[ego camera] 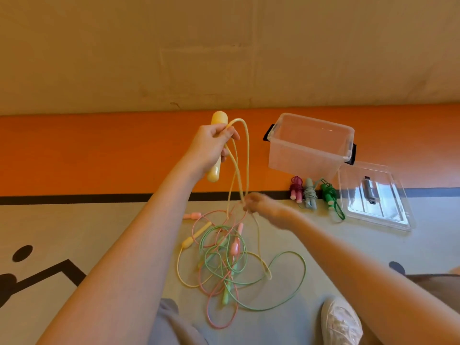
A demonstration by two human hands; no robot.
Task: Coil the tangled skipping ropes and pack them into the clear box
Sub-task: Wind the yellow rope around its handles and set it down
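Orange and grey floor matting [74, 220] is filling the lower half of the frame, running up to a tan wall [224, 46] across the top. At upper centre the left hand [211, 148] is gripping a yellow handle [216, 155] with its fingers curled round it, and loops of yellow rope [245, 155] are hanging down from that fist. Just below and to the right, the right hand [258, 205] is blurring where it is meeting the hanging strands; I cannot tell whether its fingers are pinching the rope or merely touching it. Beneath both hands a tangled pile of ropes [224, 260], yellow, pink and green, is lying spread on the grey matting at lower centre. At upper right the clear box [311, 145] is standing open on the orange strip, with its lid [373, 197] lying flat just to its right. Between box and lid, near their front edges, three coiled ropes are lying side by side: a maroon one [296, 189], a grey one [310, 192] and a green one [328, 194].
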